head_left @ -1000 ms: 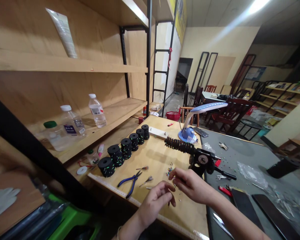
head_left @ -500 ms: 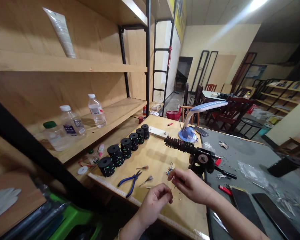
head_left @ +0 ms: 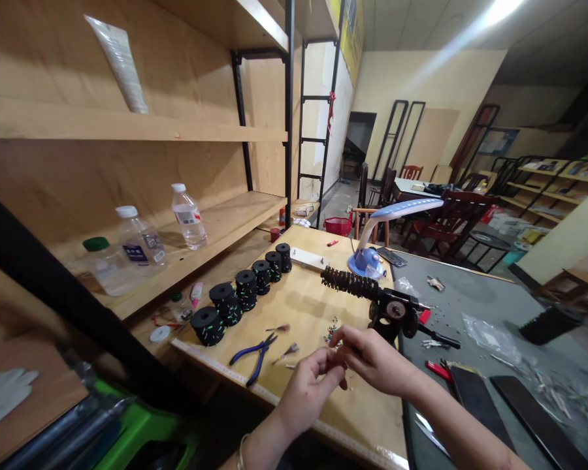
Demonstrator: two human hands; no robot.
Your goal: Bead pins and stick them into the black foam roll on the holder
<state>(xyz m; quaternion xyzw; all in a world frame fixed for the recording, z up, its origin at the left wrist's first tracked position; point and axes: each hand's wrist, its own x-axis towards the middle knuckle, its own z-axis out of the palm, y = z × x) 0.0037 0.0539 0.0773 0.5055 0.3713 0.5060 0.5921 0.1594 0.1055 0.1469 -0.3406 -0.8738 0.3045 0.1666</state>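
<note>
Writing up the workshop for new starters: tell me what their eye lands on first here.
The bare left hand and right hand stand out in front, fingertips together above a wooden workbench, beside a small scatter of coloured beads. Just behind them, a bristly dark brown cylinder is held in a black clamp at the bench's right edge. Along the bench's left side runs a row of black spools flecked with green and white.

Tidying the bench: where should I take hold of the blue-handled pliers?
Take the blue handles of the pliers from above with your left hand. They lie flat on the wooden board, handles splayed toward you and head pointing away, so the handles offer the easiest grip.
</note>
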